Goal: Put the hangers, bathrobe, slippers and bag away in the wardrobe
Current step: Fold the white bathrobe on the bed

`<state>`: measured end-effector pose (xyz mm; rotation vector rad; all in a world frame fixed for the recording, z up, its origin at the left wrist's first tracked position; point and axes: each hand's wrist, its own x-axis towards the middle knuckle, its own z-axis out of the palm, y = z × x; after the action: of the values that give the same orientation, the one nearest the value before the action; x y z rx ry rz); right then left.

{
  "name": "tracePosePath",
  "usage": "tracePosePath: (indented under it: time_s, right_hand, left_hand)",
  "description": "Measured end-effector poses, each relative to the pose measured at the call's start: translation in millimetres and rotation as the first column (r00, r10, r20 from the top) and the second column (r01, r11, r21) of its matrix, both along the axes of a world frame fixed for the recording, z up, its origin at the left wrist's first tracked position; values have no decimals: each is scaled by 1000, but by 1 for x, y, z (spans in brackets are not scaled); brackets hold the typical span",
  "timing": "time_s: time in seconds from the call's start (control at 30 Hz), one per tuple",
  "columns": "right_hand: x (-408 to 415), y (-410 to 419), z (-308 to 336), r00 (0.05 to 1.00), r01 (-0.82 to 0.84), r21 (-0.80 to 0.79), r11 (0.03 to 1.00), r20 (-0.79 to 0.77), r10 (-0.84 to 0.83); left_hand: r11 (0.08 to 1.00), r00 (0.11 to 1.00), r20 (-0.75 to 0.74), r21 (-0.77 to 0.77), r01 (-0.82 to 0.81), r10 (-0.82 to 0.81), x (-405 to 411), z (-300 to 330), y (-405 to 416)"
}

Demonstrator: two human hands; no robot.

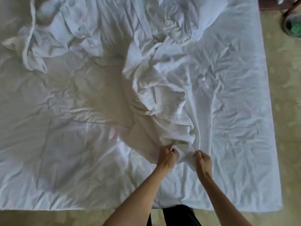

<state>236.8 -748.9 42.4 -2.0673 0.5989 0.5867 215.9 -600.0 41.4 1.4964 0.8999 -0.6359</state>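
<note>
A rumpled white bed [65, 128] fills the view, pale patterned floor [286, 111] alongside. The left hand [167, 158] and right hand [203, 162] each pinch the white bathrobe [162, 111], whose far end blends into heaped bedding [114, 22].

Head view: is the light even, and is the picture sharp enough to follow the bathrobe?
Head view: light is uneven, cool and bright on the bed sheet at right, warmer and dimmer at left; soft overall blur, wide-angle bending at edges; the bathrobe shows waffle texture where left hand and right hand grip it.

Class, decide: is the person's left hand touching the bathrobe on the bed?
Touching. The head view shows the left hand with fingers curled into the bathrobe edge.
</note>
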Motion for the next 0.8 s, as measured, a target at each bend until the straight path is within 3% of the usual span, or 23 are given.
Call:
tracePosePath:
  time_s: [0.1, 0.17, 0.23, 0.3, 0.33, 0.4, 0.47, 0.57, 0.67, 0.73, 0.8]
  right_hand:
    - [-11, -15, -9, 1000, 0, -30, 1000, 21, 1]
    - [-7, -10, -11, 983, -67, -43, 997, 169, 74]
    - [3, 8, -13, 898, -201, -116, 973, 375, 230]
    - [16, 35, -22, 783, -318, -278, 906, 461, 417]
    - [24, 48, -29, 747, -358, -347, 867, 450, 489]
    - [38, 73, -42, 709, -402, -434, 806, 410, 574]
    - [53, 89, -54, 663, -422, -467, 777, 426, 616]
    - [81, 84, -52, 685, -404, -384, 830, 474, 553]
    - [106, 56, -33, 743, -276, -291, 916, 540, 395]
    - [118, 29, -21, 765, -157, -249, 956, 581, 277]
    - [123, 3, -12, 806, 6, -207, 978, 580, 118]
  left_hand:
    - [993, 995, 78, -92, 74, -67, -12, -7, -9]
    - [956, 973, 117, -196, 220, -200, -10, -10, 1]
    - [949, 955, 199, -183, 257, -220, -2, -18, 22]
    - [979, 916, 355, 148, 143, -187, 11, -26, 53]
    - [927, 865, 446, 371, 55, -229, 18, -30, 70]
    - [733, 797, 506, 669, -121, -330, 34, -44, 106]
    - [586, 833, 370, 807, -68, -412, 52, -57, 138]
    - [390, 806, 113, 908, 154, -581, 81, -74, 169]
    - [258, 730, 71, 955, 148, -680, 122, -71, 180]
    - [273, 652, 130, 954, 122, -747, 152, -53, 169]
    - [367, 597, 218, 920, 140, -772, 178, -29, 134]
